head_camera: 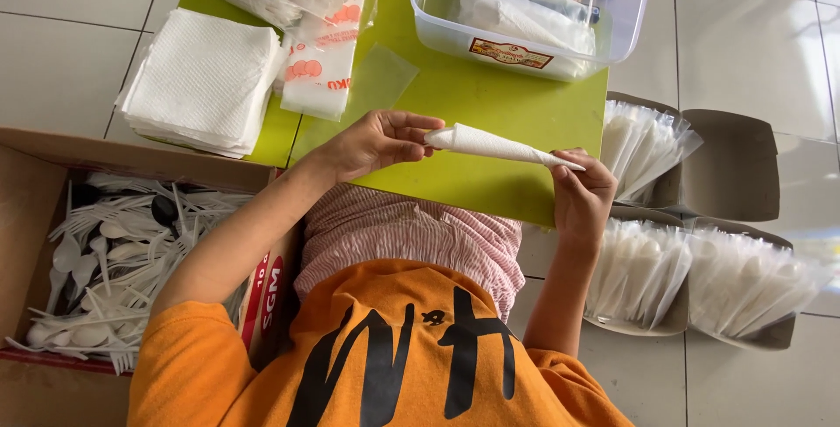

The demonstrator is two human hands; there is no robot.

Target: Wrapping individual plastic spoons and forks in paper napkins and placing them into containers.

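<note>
fingers: left hand point(372, 143) pinches the wide end, right hand point(579, 192) grips the narrow tip of one rolled napkin point(499, 145), mid-frame above the green board point(472, 103)
napkin stack: one point(203, 79), upper left
clear tub: one point(525, 7), top
cardboard box: one, loose white cutlery point(105, 261), left
trays: three, wrapped rolls point(647, 269), right

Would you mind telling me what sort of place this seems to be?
Probably a home or small workshop floor for packing cutlery sets: a cardboard box of plastic spoons, a napkin stack, and boxes of finished packets on white tiles.
</note>
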